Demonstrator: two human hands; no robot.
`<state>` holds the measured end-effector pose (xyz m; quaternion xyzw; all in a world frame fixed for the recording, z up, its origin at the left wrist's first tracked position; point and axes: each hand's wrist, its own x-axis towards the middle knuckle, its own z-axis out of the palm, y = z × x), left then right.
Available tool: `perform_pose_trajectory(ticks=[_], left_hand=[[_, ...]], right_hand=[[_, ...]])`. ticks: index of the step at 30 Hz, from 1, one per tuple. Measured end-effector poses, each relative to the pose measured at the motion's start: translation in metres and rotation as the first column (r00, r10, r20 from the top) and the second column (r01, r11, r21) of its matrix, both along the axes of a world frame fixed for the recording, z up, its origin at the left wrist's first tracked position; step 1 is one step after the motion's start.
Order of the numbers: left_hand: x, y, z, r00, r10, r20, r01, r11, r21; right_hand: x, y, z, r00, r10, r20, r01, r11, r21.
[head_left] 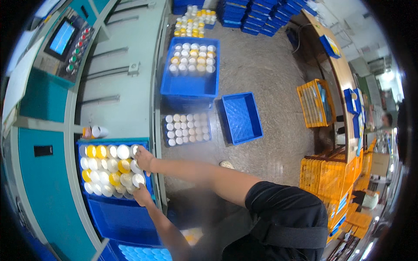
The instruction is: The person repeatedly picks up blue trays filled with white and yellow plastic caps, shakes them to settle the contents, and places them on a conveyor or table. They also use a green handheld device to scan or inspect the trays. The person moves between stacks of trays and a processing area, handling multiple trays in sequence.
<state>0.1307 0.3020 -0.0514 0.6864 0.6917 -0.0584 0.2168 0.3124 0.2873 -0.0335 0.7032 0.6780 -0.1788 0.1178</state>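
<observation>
The right arm (204,175) and left forearm (163,224) reach out, right hand (146,161) and left hand (142,196) with bent fingers (139,153).

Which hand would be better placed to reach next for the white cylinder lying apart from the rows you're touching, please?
Probably the right hand: it appears nearer the white cylinder, while the left hand sits farther off, lower along the rows.

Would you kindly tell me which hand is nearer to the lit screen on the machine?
Right. The right hand is at the picture's upper right of the white and yellow cylinders, nearer the screen; the left hand is at their lower right, farther from it.
</observation>
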Motion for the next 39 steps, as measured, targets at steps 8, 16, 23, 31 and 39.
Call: perform_pose_trajectory(ticks=[8,16,23,31,39], left_hand=[[0.004,-0.008,0.002,0.993,0.097,-0.071,-0.091,0.993,0.081],[0.001,-0.009,0.020,0.997,0.073,-0.006,-0.073,0.995,0.071],[0.001,-0.006,0.017,0.999,0.033,-0.013,-0.032,0.997,0.068],[0.003,0.000,-0.010,0.997,0.060,-0.046,-0.057,0.996,0.068],[-0.030,-0.070,0.039,0.852,-0.273,0.447,0.022,0.871,0.491]], right_hand=[[-0.002,-0.015,-0.009,0.997,-0.023,-0.068,0.030,0.995,0.097],[-0.008,-0.011,0.003,0.997,0.050,0.055,-0.048,0.998,-0.032],[-0.015,-0.012,-0.008,0.993,0.034,0.113,-0.045,0.994,0.097],[-0.019,-0.019,-0.006,0.997,-0.007,0.082,0.000,0.996,0.090],[-0.002,-0.194,-0.053,0.890,-0.174,-0.422,0.300,0.919,0.254]])
